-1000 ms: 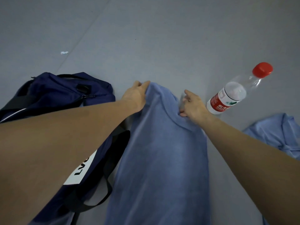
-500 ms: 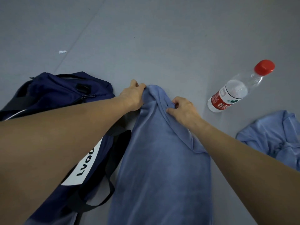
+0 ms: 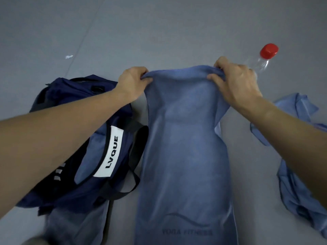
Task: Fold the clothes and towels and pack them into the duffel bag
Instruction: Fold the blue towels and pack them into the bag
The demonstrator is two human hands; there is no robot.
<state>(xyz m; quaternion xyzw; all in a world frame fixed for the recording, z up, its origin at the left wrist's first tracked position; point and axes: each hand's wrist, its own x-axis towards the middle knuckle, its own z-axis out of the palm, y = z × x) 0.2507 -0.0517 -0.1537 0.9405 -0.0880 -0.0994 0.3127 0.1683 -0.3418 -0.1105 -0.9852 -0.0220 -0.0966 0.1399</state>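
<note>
Towel [image 3: 185, 156] on floor [image 3: 159, 32] beside bag [image 3: 74, 106], far corners pinched in left hand [image 3: 131, 82] and right hand [image 3: 237, 82], first fold pending; shirt [image 3: 297, 156] at right unfolded, nothing visibly packed.

Bare floor [image 3: 177, 32] lies open ahead; duffel bag [image 3: 85, 138] blocks left, bottle [image 3: 263, 59] and shirt [image 3: 297, 174] crowd right.

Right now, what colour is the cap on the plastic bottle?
Red. The bottle cap shows clearly in the head view, beyond the right hand.
</note>
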